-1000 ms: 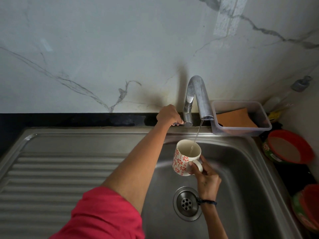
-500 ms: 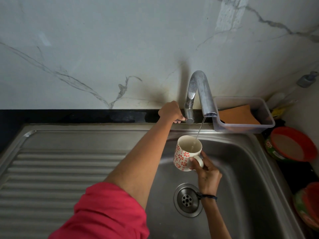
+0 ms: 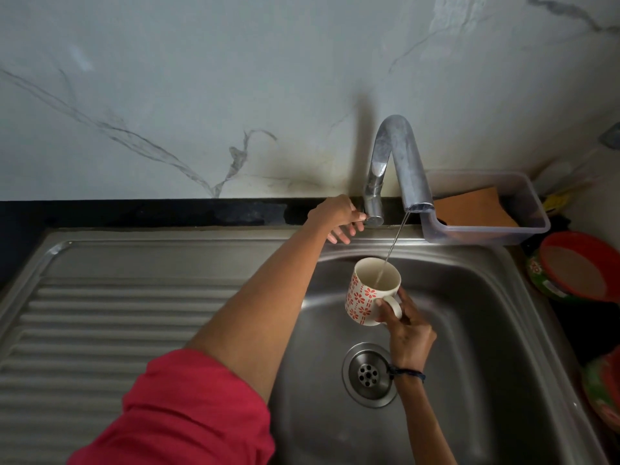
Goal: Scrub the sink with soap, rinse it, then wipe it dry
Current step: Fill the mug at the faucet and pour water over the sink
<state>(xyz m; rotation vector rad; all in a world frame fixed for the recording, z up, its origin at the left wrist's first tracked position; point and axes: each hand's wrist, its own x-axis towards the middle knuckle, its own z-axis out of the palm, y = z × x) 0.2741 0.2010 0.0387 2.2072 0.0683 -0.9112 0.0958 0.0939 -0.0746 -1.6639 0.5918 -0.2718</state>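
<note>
Under the tap (image 3: 399, 162), the sink (image 3: 469, 330) looks to be at the rinse step. A thin stream fills the mug (image 3: 369, 292), pinched at its handle by the right hand (image 3: 407, 333). Left hand (image 3: 337, 218) fingers loosen at the tap lever. Next: likely pour over the basin.

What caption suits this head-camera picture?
Right hand holds a flowered mug under the faucet's thin stream; left hand at the tap lever.
</note>
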